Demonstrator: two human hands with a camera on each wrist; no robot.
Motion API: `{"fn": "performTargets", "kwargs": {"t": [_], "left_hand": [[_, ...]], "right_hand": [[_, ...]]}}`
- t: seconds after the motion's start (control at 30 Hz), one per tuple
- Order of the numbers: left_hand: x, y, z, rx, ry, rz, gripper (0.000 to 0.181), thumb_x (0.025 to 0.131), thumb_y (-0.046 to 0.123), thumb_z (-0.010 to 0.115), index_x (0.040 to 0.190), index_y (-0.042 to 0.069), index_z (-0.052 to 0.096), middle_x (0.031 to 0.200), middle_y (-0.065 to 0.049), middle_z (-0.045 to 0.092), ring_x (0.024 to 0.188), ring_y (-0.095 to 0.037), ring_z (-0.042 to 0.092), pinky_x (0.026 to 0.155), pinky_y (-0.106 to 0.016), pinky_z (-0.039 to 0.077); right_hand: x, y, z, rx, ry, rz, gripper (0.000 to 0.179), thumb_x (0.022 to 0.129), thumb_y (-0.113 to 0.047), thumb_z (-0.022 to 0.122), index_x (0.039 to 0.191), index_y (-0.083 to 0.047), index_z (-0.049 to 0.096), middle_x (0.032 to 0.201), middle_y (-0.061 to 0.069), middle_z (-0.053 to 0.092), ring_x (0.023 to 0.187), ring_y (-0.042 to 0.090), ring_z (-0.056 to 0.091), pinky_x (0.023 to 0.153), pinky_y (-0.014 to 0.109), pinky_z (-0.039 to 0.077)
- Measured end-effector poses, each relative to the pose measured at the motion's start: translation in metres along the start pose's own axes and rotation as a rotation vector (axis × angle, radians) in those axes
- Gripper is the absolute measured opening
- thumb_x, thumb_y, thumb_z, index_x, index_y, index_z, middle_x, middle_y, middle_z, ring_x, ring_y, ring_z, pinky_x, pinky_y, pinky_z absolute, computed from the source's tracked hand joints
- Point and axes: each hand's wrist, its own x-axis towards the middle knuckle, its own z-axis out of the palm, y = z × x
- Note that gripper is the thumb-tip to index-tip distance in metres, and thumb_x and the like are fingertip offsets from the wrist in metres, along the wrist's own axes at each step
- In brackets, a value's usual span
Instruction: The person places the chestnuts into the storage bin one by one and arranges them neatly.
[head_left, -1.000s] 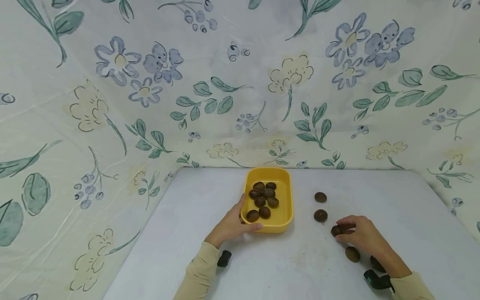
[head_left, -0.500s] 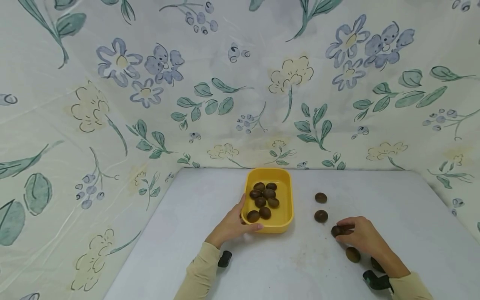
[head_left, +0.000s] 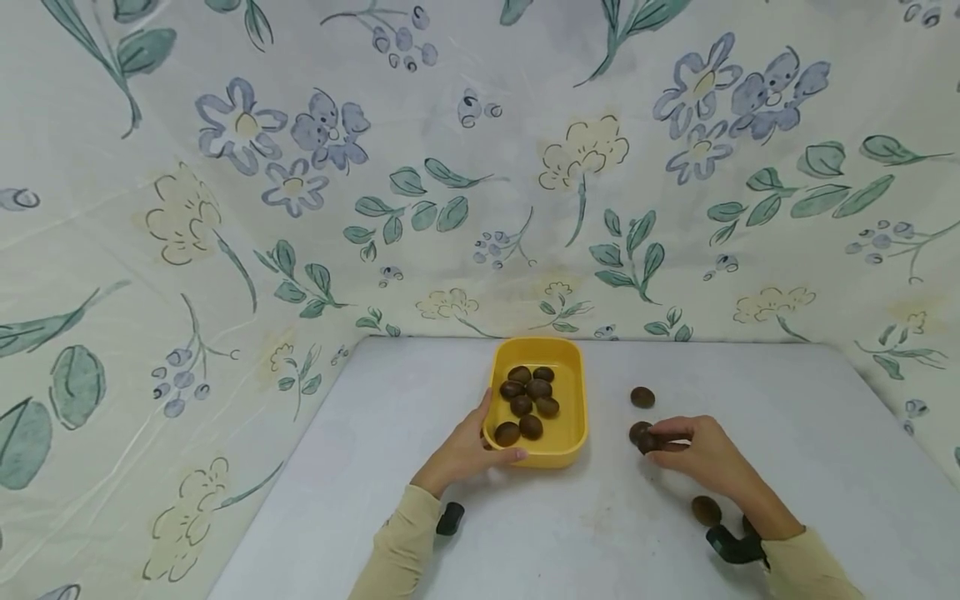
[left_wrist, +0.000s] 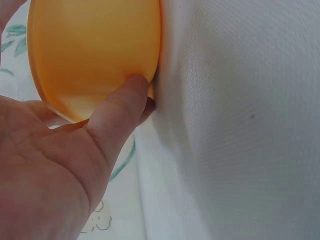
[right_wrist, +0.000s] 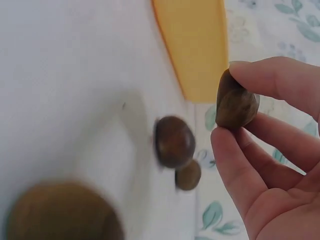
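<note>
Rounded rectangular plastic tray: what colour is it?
The tray is yellow, clearest in the head view.

The tray (head_left: 566,421) looks like smooth plastic with a soft sheen. The loose nut (right_wrist: 175,142) has a hard, smooth, glossy shell; the held nut (right_wrist: 239,109) is smooth, with a duller, matt patch. The table (left_wrist: 250,150) shows a fine, matt, woven-looking grain. The backdrop (head_left: 495,300) is lightly creased sheeting, the sleeves (head_left: 405,533) matt cloth.
</note>
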Motion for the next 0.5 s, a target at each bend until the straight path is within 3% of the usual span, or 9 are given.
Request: {"fn": "performTargets", "kwargs": {"t": [0.3,0.5], "left_hand": [[0.0,0.002,-0.001,-0.003,-0.005,0.0,0.126,0.079,0.055,0.086,0.168,0.012,0.006,0.171,-0.019,0.025,0.157,-0.039,0.03,0.126,-0.059,0.028],[0.0,0.002,-0.001,0.002,-0.004,0.005,0.126,0.079,0.054,0.085,0.168,0.012,0.006,0.171,-0.019,0.026,0.156,-0.038,0.031,0.126,-0.059,0.03]], "right_hand": [[0.02,-0.024,0.013,-0.016,0.014,-0.024,0.039,0.084,-0.014,0.084,0.119,0.0,0.074,0.118,0.015,0.074,0.103,0.023,0.072,0.087,0.03,0.063],[0.035,-0.038,0.024,0.019,0.0,-0.044,0.039,0.085,-0.012,0.084,0.12,0.001,0.074,0.116,0.014,0.072,0.105,0.024,0.071,0.089,0.03,0.063]]}}
